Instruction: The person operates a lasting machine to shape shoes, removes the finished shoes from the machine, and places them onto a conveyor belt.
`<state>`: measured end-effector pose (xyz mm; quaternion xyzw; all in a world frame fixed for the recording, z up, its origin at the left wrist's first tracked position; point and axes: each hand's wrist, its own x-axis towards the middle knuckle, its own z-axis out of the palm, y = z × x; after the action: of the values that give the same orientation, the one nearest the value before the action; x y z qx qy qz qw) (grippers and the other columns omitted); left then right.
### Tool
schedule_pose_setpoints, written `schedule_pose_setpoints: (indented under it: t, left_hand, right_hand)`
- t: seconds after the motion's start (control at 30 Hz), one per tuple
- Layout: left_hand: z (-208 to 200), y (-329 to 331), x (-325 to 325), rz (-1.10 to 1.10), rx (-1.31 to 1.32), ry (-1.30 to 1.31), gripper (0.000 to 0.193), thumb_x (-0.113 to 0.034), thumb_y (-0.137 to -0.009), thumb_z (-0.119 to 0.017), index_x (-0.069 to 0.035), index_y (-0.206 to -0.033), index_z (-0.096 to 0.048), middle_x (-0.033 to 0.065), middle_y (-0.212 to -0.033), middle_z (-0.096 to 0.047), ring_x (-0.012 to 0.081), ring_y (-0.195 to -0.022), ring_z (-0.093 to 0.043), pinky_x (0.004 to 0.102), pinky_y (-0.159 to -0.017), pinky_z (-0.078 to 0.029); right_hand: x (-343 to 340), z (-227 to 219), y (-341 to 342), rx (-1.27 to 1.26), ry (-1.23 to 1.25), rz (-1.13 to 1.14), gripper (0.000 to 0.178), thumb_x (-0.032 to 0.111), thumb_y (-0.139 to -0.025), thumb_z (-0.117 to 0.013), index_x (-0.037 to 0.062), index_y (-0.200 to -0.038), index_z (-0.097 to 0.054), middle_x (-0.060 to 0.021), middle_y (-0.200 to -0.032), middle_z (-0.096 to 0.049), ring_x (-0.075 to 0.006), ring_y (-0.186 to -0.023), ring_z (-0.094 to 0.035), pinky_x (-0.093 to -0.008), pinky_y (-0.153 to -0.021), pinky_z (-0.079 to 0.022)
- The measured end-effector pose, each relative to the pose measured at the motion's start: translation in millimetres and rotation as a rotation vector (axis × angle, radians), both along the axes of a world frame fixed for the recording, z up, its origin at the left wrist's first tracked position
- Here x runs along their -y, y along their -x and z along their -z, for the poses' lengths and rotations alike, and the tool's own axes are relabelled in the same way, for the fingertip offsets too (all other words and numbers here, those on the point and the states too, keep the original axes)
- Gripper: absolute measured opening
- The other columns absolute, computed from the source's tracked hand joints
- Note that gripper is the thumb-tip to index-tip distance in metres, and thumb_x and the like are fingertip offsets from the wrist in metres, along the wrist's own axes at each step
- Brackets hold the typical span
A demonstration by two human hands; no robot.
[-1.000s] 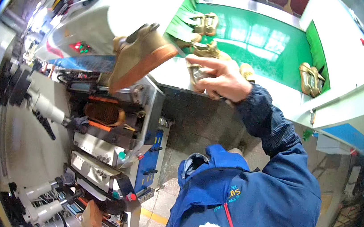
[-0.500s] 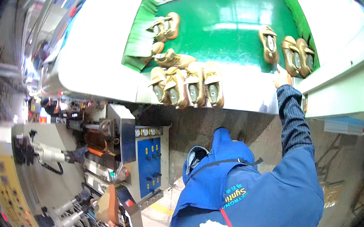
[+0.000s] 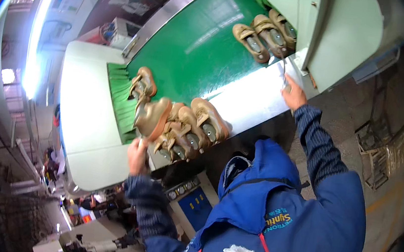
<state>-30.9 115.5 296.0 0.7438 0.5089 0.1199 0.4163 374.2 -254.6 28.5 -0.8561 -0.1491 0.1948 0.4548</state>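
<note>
My left hand (image 3: 137, 157) is closed at the lower end of a tan shoe (image 3: 154, 118), which is raised and tilted with its orange-brown sole edge outward. Below and beside it, several tan shoes (image 3: 210, 122) with metal-topped lasts inside stand along the conveyor's near edge. At the right, my right hand (image 3: 294, 93) grips a thin metal rod (image 3: 283, 68). The rod's far end reaches to the heel of the middle of three tan shoes (image 3: 268, 34) on the green belt. Its exact contact there cannot be made out.
The green conveyor belt (image 3: 185, 54) runs between white housings (image 3: 81, 112) with green curtain strips (image 3: 120, 99). A metal ledge (image 3: 250, 99) borders its near side. Below left stands a machine with a blue panel (image 3: 195, 207). A wooden rack (image 3: 383, 156) sits on the floor at the right.
My left hand has come up from the machine at the lower left to the conveyor's left end, with a shoe. My right hand stays by the right-hand shoes. The view has turned.
</note>
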Motion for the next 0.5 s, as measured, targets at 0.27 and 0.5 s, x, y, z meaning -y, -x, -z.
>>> schedule_pose_setpoints:
  t: [0.27, 0.5]
  left_hand:
    - [276, -298, -64, 0.364, 0.028, -0.058, 0.026, -0.018, -0.079, -0.069, 0.001, -0.097, -0.074, 0.0095, -0.082, -0.072, 0.0185, -0.073, -0.066, 0.036, -0.068, -0.052]
    - [355, -345, 75, 0.451, -0.065, 0.098, 0.045, -0.022, -0.088, -0.068, 0.005, -0.123, -0.06, 0.0289, -0.112, -0.068, 0.0417, -0.109, -0.066, 0.0437, -0.095, -0.051]
  right_hand:
    - [108, -66, 145, -0.37, 0.052, 0.132, 0.071, 0.004, -0.081, -0.059, 0.0094, -0.151, -0.044, -0.0209, -0.119, -0.068, -0.0269, -0.095, -0.069, -0.0365, -0.089, -0.054]
    - [95, -110, 223, -0.738, -0.009, 0.3, 0.076, -0.001, -0.089, -0.06, 0.0106, -0.158, -0.031, -0.0099, -0.092, -0.065, -0.012, -0.065, -0.062, -0.0292, -0.059, -0.054]
